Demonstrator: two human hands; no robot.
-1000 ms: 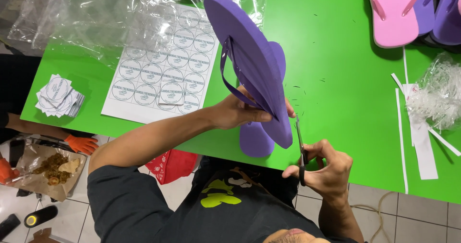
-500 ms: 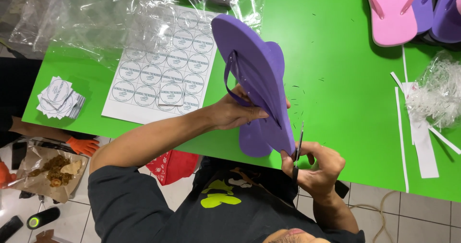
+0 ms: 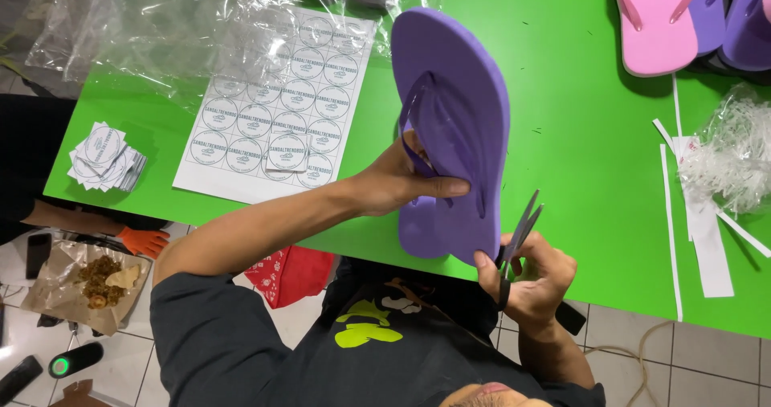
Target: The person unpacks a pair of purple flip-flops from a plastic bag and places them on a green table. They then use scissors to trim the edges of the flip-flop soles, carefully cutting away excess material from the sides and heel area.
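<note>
Purple flip-flop [image 3: 454, 126] held up over green table [image 3: 578, 142].
L hand [image 3: 393, 184] grips strap, sole at 12 o'clock of fingers; R hand [image 3: 534, 274] closed round scissors [image 3: 518, 234] at heel's 4 o'clock.

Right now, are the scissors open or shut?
Open: the scissors in the right hand show two blades parted in a narrow V at the tips, beside the purple flip-flop.

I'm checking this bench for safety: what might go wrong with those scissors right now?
1. The scissors stand open in the right hand beside the purple flip-flop; a slip might gash its foam edge.
2. The left hand grips the strap near the blades, so its fingers risk a nick.
</note>
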